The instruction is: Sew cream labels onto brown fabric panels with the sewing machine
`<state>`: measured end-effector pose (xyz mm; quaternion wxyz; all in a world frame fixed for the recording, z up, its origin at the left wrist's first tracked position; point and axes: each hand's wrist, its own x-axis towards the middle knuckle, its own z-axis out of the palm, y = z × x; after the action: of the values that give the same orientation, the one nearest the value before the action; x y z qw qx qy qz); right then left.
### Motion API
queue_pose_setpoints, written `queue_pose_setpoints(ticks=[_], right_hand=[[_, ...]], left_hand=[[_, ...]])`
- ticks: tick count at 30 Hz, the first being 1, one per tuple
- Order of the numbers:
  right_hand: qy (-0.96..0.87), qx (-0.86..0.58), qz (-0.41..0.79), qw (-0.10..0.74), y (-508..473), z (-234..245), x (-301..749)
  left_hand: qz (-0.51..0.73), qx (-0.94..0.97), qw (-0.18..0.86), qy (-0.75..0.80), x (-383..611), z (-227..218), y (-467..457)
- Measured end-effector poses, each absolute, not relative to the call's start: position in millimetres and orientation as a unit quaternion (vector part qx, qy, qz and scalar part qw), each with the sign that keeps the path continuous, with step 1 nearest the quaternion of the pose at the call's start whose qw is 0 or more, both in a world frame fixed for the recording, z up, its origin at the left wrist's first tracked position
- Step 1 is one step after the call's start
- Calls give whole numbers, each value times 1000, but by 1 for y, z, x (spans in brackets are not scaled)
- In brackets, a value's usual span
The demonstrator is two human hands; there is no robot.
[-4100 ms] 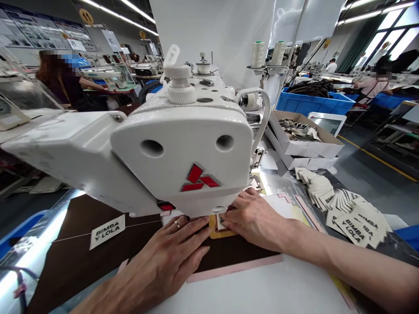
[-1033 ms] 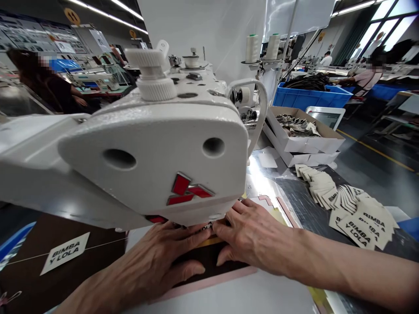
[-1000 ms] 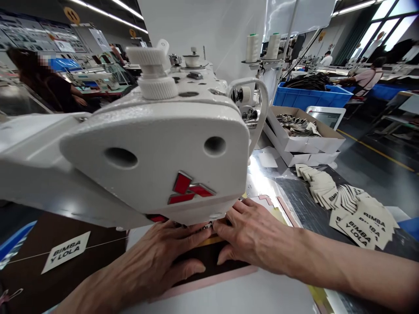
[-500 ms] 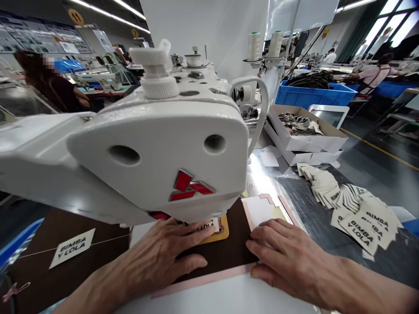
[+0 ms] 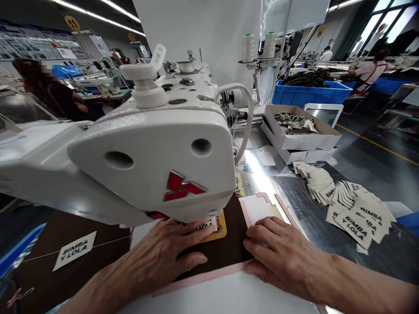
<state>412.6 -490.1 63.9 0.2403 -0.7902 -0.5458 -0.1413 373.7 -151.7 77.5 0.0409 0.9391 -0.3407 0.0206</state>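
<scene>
A cream BIMBA Y LOLA label (image 5: 204, 226) sits under the sewing machine head (image 5: 147, 157), left hand (image 5: 163, 248) flat beside it, right hand (image 5: 281, 257) flat on the brown panel (image 5: 225, 250) (neither gripping).

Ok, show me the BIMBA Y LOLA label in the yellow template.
The label touched by the left hand, inside the yellow template; the others lie loose on the brown sheet and the metal table.
</scene>
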Motion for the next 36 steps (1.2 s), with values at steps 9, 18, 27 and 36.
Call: queue_pose_setpoints(ticks=[9,18,27,36], right_hand=[[-542,-794,-134,241,-491,62,412],[-545,-790,-140,244,-489,66,410],[-536,-800,-140,232,-489,65,416],[-533,-807,-138,212,-487,66,431]], left_hand=[[4,939,75,-335,376,78,-154],[15,937,45,-346,374,77,-154],[21,943,42,-328,375,74,-154],[47,943,98,-315,386,71,-149]])
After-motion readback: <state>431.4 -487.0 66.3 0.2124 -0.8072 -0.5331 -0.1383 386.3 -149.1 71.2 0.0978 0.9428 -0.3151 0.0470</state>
